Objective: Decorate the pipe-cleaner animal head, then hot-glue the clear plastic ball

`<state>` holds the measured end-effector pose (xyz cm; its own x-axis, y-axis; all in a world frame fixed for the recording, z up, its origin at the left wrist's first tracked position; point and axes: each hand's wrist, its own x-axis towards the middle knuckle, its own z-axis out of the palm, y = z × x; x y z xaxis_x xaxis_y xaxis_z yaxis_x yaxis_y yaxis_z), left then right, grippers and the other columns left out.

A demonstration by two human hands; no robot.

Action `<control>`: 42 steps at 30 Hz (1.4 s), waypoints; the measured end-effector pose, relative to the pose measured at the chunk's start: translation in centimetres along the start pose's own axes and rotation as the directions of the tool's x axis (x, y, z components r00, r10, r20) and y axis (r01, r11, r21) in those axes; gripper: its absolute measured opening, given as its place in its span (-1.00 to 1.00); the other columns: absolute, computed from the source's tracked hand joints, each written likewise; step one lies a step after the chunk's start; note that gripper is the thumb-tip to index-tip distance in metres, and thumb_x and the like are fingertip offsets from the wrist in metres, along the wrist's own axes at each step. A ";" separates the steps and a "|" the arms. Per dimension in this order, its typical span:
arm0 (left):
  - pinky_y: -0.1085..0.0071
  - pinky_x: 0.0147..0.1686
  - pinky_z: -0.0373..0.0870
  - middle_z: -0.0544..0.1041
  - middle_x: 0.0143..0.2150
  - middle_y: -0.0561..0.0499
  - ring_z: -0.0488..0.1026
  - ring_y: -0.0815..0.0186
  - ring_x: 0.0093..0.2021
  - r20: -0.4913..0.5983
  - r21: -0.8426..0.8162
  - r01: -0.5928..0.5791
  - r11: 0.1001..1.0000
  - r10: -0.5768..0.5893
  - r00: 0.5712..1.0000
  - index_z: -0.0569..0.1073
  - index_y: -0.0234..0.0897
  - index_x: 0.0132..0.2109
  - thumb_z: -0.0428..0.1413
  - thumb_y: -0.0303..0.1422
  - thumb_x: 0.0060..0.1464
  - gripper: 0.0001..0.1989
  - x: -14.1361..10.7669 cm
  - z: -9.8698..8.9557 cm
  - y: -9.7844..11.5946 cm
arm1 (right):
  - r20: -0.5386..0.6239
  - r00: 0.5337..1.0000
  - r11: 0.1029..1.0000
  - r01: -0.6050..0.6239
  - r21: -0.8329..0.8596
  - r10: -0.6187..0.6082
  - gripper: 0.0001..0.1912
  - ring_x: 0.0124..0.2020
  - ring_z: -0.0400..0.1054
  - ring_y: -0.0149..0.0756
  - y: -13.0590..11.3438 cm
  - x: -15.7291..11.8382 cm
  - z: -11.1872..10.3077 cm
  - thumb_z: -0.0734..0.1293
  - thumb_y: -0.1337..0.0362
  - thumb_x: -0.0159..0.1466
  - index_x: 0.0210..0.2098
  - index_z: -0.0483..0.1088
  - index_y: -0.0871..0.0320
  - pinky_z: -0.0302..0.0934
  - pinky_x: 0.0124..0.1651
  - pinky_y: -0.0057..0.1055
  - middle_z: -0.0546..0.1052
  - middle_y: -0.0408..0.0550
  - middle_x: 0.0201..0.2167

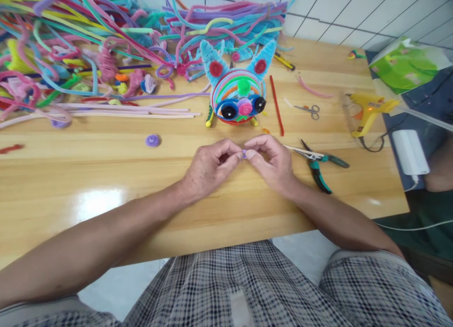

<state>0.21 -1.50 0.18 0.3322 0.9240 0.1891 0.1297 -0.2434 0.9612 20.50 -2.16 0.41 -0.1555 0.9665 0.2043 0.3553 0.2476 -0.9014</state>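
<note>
Over the middle of the wooden table, my left hand (215, 166) and my right hand (271, 159) meet fingertip to fingertip. Between them they pinch a small purple pipe cleaner piece (244, 153), mostly hidden by the fingers. Just beyond my hands stands a pipe cleaner animal (239, 93) with blue ears, a striped round head and black eyes. To the left lies a purple coiled disc (153, 140). Beside my right hand rest green-handled pliers (316, 164) with their handles spread, and a pale thin stick runs across them.
Heaped pipe cleaners (106, 44) cover the back left. Pale pipe cleaner strands (141, 111) lie in front of the heap. On the right are small scissors (309, 111), a yellow glue gun (371, 111), a white power block (410, 152) and a green bag (406, 67). A red pipe cleaner (276, 105) lies near the animal.
</note>
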 end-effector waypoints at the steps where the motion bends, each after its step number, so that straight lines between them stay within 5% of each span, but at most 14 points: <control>1: 0.50 -0.36 0.40 0.67 -0.36 0.05 0.52 0.40 -0.40 0.001 0.001 -0.001 1.000 0.001 1.000 0.60 -0.27 -0.22 0.24 -0.35 0.33 -0.87 0.0 0.0 0.0 | 0.008 1.000 1.000 -0.007 0.005 0.007 -0.88 -0.30 0.52 -0.34 0.1 0.0 0.0 0.46 0.17 0.39 -0.14 0.54 0.05 0.42 -0.19 -0.34 0.66 -0.15 -0.29; 9: 0.49 -0.36 0.38 0.68 -0.35 0.05 0.53 0.40 -0.40 0.032 0.011 0.014 1.000 -0.014 0.999 0.59 -0.28 -0.22 0.22 -0.36 0.33 -0.88 -0.2 0.0 -0.1 | 0.050 0.997 0.999 0.052 0.003 -0.052 -0.88 -0.33 0.47 -0.37 0.3 0.1 0.0 0.43 0.20 0.41 -0.27 0.50 0.05 0.34 -0.23 -0.35 0.59 -0.19 -0.35; 16: 0.51 -0.40 0.35 0.64 -0.39 0.06 0.48 0.42 -0.43 -0.003 -0.003 0.003 1.000 -0.003 1.000 0.59 -0.28 -0.23 0.23 -0.34 0.33 -0.86 0.0 0.0 0.0 | 0.019 1.000 0.999 -0.011 0.042 0.010 -0.87 -0.31 0.50 -0.35 0.2 0.0 0.0 0.45 0.15 0.41 -0.14 0.53 0.06 0.37 -0.20 -0.34 0.62 -0.17 -0.32; 24: 0.48 -0.36 0.37 0.68 -0.35 0.04 0.51 0.41 -0.40 0.022 0.001 0.028 1.000 -0.028 0.999 0.59 -0.27 -0.23 0.24 -0.33 0.33 -0.85 -0.1 0.0 -0.1 | 0.020 0.998 0.995 0.056 -0.083 -0.055 -0.90 -0.34 0.48 -0.34 -0.1 0.2 -0.1 0.43 0.24 0.38 -0.30 0.51 0.05 0.40 -0.20 -0.34 0.62 -0.17 -0.37; 31: 0.46 -0.35 0.41 0.66 -0.34 0.00 0.50 0.37 -0.38 -0.016 -0.101 0.063 0.993 -0.065 0.998 0.57 -0.27 -0.25 0.27 -0.21 0.32 -0.77 0.2 0.0 -0.2 | 0.002 1.000 1.000 0.003 -0.002 -0.003 -0.80 -0.24 0.54 -0.31 0.3 -0.2 -0.1 0.42 0.07 0.45 -0.06 0.52 0.03 0.44 -0.14 -0.29 0.67 -0.11 -0.21; 42: 0.44 -0.32 0.36 0.57 -0.37 0.05 0.42 0.38 -0.38 -0.002 -0.109 0.082 0.991 -0.082 0.997 0.56 -0.26 -0.24 0.25 -0.19 0.32 -0.77 0.3 -0.1 -0.1 | -0.007 1.000 1.000 0.021 -0.007 -0.021 -0.83 -0.32 0.52 -0.34 0.4 0.0 0.4 0.47 0.10 0.41 -0.19 0.56 0.05 0.46 -0.16 -0.33 0.68 -0.13 -0.29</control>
<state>0.18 -1.14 0.21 0.3186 0.9415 0.1097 0.0533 -0.1334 0.9896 20.31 -2.12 -0.08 -0.1567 0.9615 0.2257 0.3581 0.2683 -0.8943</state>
